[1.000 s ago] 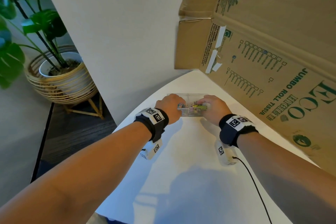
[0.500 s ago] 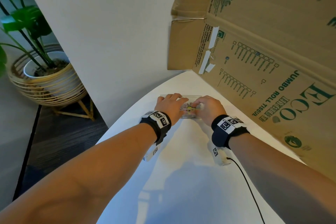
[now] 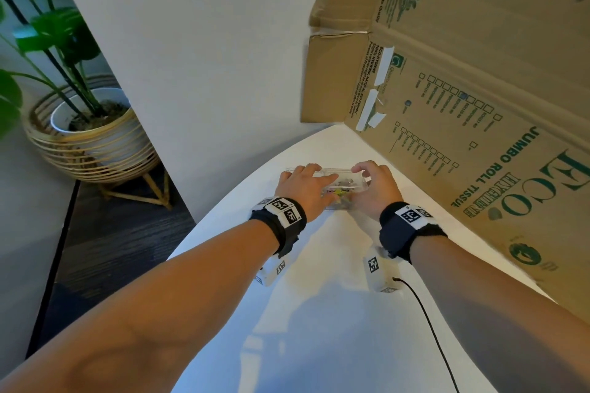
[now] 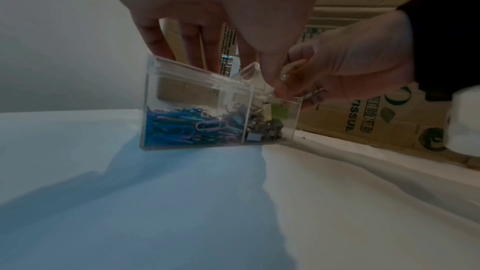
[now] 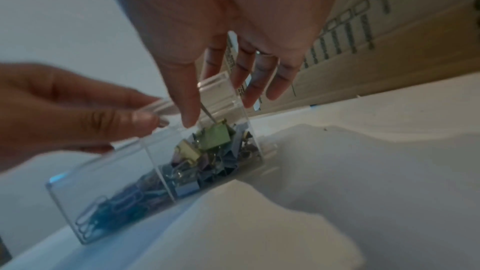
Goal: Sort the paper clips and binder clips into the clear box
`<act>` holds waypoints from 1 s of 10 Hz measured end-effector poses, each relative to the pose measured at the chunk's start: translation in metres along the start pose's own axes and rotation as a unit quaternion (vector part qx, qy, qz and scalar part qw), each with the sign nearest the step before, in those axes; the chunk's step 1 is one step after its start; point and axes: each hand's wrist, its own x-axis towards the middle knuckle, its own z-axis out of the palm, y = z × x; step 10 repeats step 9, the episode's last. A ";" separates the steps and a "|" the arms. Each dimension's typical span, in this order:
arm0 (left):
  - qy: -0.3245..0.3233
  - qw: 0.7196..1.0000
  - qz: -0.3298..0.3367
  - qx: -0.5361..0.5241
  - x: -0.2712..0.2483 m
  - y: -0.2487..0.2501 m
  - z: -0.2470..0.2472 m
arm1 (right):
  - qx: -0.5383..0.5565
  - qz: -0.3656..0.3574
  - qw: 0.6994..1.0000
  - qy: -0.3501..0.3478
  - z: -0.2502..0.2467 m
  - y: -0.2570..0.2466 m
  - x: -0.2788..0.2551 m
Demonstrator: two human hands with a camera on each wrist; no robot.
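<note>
Two hands (image 3: 338,188) over clear box (image 4: 182,114), lid blurred

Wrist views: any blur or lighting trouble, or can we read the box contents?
Left wrist view: dim and bluish, but the paper clips in the clear box read sharply. Right wrist view: motion-blurred at the left hand, though the binder clips stay recognisable. Head view: bright, with wide-angle bending at the edges.

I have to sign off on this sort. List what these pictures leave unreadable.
- Clear box, head view: both hands cover it, and its contents are too small to tell apart.
- Lid, left wrist view: the left hand hides much of it, so whether it is fully seated is unclear.
- Green binder clip, right wrist view: motion blur hides whether the right hand holds its wire.
</note>
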 end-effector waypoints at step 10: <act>-0.050 0.999 0.000 -0.007 -0.010 0.009 -0.010 | 0.311 0.165 0.936 0.022 0.005 0.013 -0.023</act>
